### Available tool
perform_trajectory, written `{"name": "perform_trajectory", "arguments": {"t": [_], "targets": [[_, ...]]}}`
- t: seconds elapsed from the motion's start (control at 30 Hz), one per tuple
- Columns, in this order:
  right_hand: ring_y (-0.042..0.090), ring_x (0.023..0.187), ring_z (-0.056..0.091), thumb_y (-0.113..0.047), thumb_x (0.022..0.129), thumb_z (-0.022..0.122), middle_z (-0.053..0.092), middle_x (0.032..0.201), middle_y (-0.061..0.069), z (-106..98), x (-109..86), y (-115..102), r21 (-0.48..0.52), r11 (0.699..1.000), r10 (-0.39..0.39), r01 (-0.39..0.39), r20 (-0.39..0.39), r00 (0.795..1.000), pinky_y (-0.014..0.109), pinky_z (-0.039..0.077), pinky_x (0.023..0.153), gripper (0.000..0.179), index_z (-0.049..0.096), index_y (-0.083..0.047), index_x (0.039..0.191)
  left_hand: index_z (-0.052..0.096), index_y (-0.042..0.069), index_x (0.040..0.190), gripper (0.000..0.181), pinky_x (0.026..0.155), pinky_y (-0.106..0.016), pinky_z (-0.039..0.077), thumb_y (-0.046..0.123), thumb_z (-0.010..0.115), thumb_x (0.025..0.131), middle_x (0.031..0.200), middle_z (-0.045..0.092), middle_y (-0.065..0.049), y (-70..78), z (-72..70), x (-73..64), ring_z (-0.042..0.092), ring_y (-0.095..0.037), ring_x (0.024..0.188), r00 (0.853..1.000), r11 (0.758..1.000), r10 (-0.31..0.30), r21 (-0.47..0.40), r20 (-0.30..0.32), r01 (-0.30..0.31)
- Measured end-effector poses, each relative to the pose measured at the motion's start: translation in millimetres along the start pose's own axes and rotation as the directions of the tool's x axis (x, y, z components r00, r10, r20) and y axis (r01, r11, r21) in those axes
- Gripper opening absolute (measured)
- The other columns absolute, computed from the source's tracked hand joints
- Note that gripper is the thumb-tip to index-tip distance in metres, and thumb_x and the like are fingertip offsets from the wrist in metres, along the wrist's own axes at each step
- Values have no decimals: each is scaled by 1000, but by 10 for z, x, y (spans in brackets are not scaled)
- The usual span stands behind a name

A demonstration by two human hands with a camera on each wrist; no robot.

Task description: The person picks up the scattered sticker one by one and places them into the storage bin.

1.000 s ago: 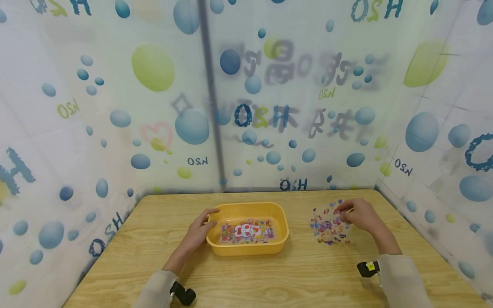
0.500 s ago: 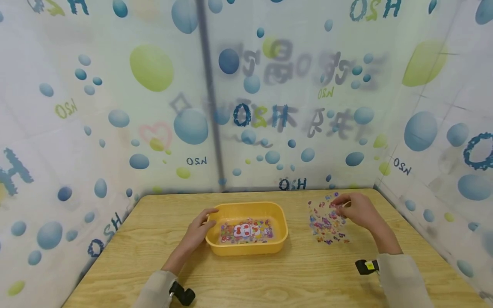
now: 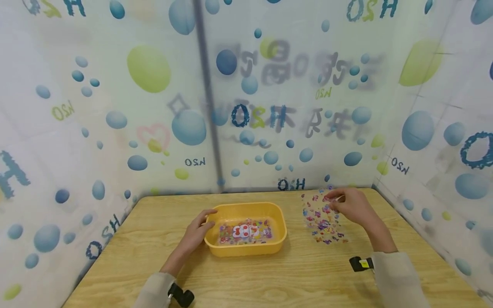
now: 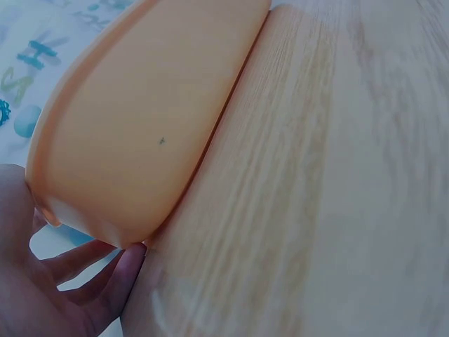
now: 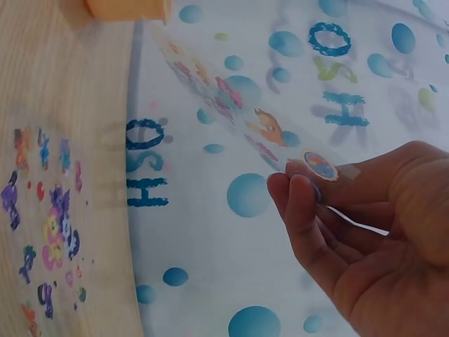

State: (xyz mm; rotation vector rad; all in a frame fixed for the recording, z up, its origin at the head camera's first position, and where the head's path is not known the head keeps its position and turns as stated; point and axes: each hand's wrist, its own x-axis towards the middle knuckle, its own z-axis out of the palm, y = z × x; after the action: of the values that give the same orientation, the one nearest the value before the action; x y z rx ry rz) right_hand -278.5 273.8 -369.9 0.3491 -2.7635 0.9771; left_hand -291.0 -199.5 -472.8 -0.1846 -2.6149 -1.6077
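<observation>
A yellow plastic basin (image 3: 246, 250) stands on the table, with a colourful sticker sheet (image 3: 246, 232) showing a white cartoon figure lying inside. My left hand (image 3: 195, 231) holds the basin's left end, thumb at the rim and fingers against the outer wall; the left wrist view shows these fingers (image 4: 105, 281) near the base. To the right, my right hand (image 3: 353, 207) pinches a clear sticker sheet (image 5: 228, 105) by its edge between thumb and fingertips. That sheet hangs slanted above the table. Below it another clear sheet with small cartoon stickers (image 5: 59, 228) lies flat on the wood.
The light wooden table (image 3: 269, 278) reaches back to a pale curtain (image 3: 246, 85) printed with blue and green bubbles. Similar curtains close off both sides. A black wrist camera (image 3: 361, 264) sits at the right sleeve, another (image 3: 181, 295) at the left.
My right hand has moved up and slightly left, lifting the pinched sticker sheet off the one beneath it. My left hand stays on the basin. The head view has shifted slightly.
</observation>
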Motion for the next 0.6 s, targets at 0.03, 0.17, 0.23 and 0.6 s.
{"name": "perform_trajectory", "arguments": {"t": [0.03,0.17,0.23,0.6], "targets": [[19,78,71,-7,96,69,74,113,24,-3,4,-24,3,1000,0,0,1,1000,30,53,62,23,74,0,117,58,17,145,38,106,-57,50,20,54,107,154,49,-27,-1,-2,-2,52,-47,138,1000,1000,2,2,1,-2],[19,77,71,-7,96,69,74,111,23,-21,32,-134,16,1000,-14,14,11,1000,31,53,62,24,73,1,119,58,17,145,39,112,-61,44,20,55,106,157,46,-25,-13,-1,8,45,-49,144,1000,1000,7,3,-2,-7],[20,78,71,-8,97,68,74,110,22,-22,58,-184,24,1000,-20,20,16,1000,32,54,63,25,73,0,120,59,17,144,38,113,-62,42,19,55,106,158,45,-25,-20,0,15,44,-49,145,1000,1000,6,6,-6,-6],[17,76,70,-8,98,68,75,105,17,173,257,-515,56,996,-67,64,54,996,33,60,68,24,73,0,120,59,17,143,38,110,-59,47,17,55,106,155,48,-27,-43,7,36,48,-49,141,1000,1000,3,3,-9,-3]]}}
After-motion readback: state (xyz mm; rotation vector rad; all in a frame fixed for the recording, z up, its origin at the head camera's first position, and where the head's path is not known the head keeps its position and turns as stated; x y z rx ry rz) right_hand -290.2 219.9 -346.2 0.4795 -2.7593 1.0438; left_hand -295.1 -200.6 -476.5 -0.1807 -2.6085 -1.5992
